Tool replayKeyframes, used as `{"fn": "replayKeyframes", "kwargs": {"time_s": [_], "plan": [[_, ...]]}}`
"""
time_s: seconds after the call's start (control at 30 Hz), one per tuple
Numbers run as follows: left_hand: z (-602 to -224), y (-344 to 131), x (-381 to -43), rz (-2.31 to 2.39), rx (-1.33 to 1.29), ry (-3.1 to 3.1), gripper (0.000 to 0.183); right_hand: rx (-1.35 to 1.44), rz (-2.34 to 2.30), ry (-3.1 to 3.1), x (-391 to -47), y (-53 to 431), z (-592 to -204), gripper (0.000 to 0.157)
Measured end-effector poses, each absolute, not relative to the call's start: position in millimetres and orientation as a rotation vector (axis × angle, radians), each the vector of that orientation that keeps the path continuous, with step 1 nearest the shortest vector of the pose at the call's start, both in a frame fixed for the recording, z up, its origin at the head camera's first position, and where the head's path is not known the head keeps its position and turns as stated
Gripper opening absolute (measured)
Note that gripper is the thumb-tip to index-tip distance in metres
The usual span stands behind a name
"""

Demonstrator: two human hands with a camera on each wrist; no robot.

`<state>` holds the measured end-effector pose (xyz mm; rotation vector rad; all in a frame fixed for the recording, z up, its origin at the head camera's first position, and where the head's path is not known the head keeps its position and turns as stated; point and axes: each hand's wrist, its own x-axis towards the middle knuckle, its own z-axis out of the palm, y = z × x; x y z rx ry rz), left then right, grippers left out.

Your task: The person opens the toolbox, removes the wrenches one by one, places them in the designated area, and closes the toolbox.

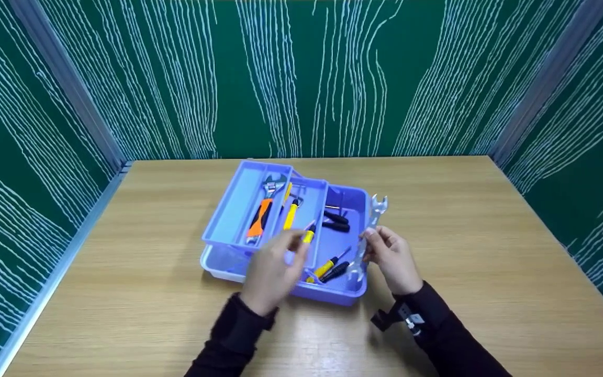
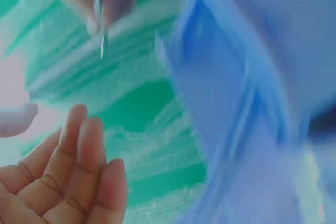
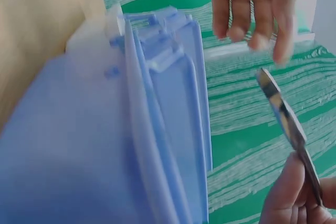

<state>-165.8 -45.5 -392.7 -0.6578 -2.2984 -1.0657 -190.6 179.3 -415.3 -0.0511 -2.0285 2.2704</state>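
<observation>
Double-ended wrench [image 1: 374,219] pinched near mid-shaft between thumb and fingers of the right hand [image 1: 393,259]; one forked end projects above the grip, the other below it, by the right edge of the lavender toolbox [image 1: 327,297] on the worktop [image 1: 464,225]. Left hand [image 1: 272,272] released, fingers loose, apart from the wrench.
</observation>
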Motion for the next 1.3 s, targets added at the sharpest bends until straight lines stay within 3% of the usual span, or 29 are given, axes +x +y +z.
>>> {"fn": "replayKeyframes", "kwargs": {"time_s": [0.47,0.77,1.07,1.3], "plan": [[-380.8,-117.2,-189.4,-0.847,-0.225,-2.311,0.031,-0.163,2.12,-2.154,-229.3,241.5,-401.4,0.029],[-394.5,-145.4,-203.6,-0.932,-0.007,-2.477,0.046,-0.083,1.674,-2.404,-257.5,268.3,-409.6,0.038],[-405.8,-158.6,-213.0,-1.04,0.07,-2.588,0.051,-0.159,1.276,-2.719,-270.9,284.1,-423.8,0.037],[-409.8,-159.3,-215.3,-1.165,0.088,-2.561,0.043,-0.156,1.094,-2.93,-274.0,286.3,-434.6,0.035]]}}
